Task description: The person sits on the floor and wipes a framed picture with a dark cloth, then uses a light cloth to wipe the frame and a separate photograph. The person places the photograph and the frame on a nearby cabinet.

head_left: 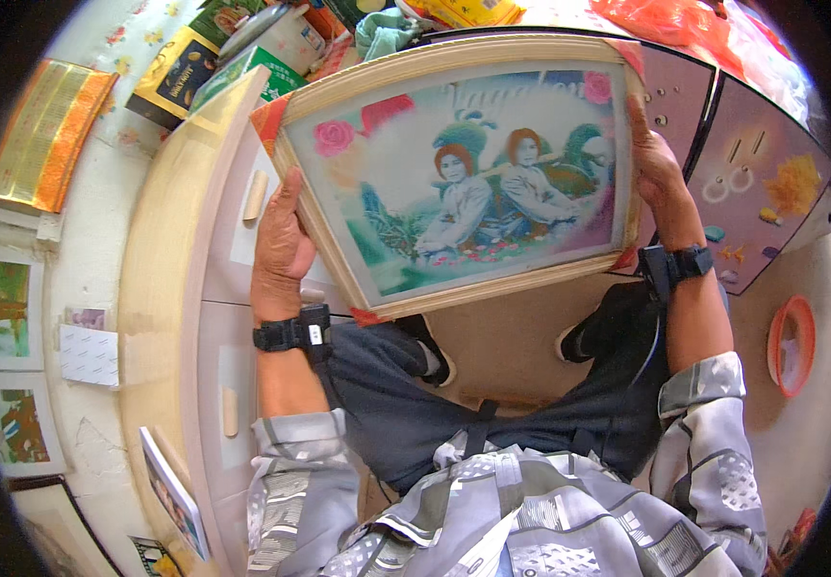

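Observation:
A framed picture [492,183] is held up in front of me, tilted a little so its right side sits higher. Its frame is pale ribbed wood with red corner pieces, and the picture shows two seated figures with flowers round them. My left hand [283,240] grips the left edge, thumb on the near side and fingers hidden behind. At the right edge, my right hand [658,168] is closed round the frame with its fingertips out of sight behind it. Both wrists wear black straps with small devices.
Drawers with a pale wooden top [161,288] stand at my left. Boxes, including a black and gold one [177,77], and a cooker [266,43] crowd the far left. A dark decorated cabinet [747,163] is at the right. A red basin [793,346] sits on the floor.

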`<state>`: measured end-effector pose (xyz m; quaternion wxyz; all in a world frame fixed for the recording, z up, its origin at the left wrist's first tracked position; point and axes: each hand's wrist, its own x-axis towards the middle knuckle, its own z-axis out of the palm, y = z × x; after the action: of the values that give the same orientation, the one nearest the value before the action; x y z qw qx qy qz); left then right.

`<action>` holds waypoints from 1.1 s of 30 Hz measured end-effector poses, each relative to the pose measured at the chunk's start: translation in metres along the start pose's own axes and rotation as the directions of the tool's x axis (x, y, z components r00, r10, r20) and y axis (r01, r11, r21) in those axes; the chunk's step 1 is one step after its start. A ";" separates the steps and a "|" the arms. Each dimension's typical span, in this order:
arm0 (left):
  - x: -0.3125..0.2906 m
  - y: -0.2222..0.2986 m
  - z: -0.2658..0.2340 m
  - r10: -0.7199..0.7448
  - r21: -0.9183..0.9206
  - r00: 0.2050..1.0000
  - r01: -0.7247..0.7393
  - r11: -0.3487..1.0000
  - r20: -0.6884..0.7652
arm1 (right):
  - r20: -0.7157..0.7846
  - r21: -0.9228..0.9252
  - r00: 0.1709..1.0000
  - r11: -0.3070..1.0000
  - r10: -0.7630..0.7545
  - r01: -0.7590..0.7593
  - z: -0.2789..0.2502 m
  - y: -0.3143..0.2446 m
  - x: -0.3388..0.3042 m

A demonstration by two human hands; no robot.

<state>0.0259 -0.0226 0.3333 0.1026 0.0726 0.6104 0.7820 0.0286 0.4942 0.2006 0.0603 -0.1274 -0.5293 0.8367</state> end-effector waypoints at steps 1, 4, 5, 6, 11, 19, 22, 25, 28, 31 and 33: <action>-0.004 0.010 0.009 -0.017 0.020 1.000 0.017 1.000 0.002 | 0.088 0.073 0.996 0.997 0.030 -0.036 -0.001 0.003 0.005; -0.004 0.026 0.034 -0.093 0.077 0.995 0.094 0.993 -0.019 | 0.111 0.084 0.979 0.980 0.170 -0.180 0.002 0.017 0.026; -0.005 0.030 0.041 -0.107 0.093 0.994 0.109 0.990 -0.027 | 0.198 0.127 0.969 0.976 0.150 -0.177 0.000 0.023 0.032; -0.007 0.034 0.047 -0.114 0.110 0.993 0.117 0.987 -0.036 | 0.212 0.156 0.964 0.969 0.159 -0.194 0.002 0.033 0.039; -0.013 0.037 0.072 -0.136 0.189 0.985 0.154 0.970 -0.106 | 0.296 0.190 0.924 0.933 0.242 -0.305 0.004 0.054 0.069; -0.006 0.017 0.097 -0.092 0.171 0.957 0.143 0.975 -0.274 | 0.428 -0.087 0.901 0.996 0.068 -0.034 -0.018 0.117 0.127; 0.002 0.032 0.110 -0.039 0.291 0.920 0.163 0.943 -0.389 | 0.446 -0.065 0.867 0.974 0.222 -0.216 -0.027 0.119 0.137; 0.015 0.041 0.128 0.131 0.368 0.916 0.019 0.930 -0.379 | 0.524 0.104 0.826 0.947 0.208 -0.304 -0.008 0.090 0.145; 0.025 0.068 0.138 0.197 0.404 0.867 0.005 0.915 -0.458 | 0.432 0.114 0.878 0.954 0.204 -0.278 0.031 0.052 0.173; 0.029 0.081 0.138 0.206 0.405 0.867 -0.005 0.915 -0.454 | 0.483 0.091 0.849 0.953 0.212 -0.290 0.042 0.035 0.186; 0.025 0.094 0.132 0.273 0.430 0.853 -0.064 0.901 -0.445 | 0.553 0.054 0.820 0.976 0.148 -0.213 0.026 0.037 0.188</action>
<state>0.0264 0.0855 0.4561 -0.1447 -0.0565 0.7535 0.6389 -0.1580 0.4994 0.1497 -0.1655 0.0702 -0.4617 0.8687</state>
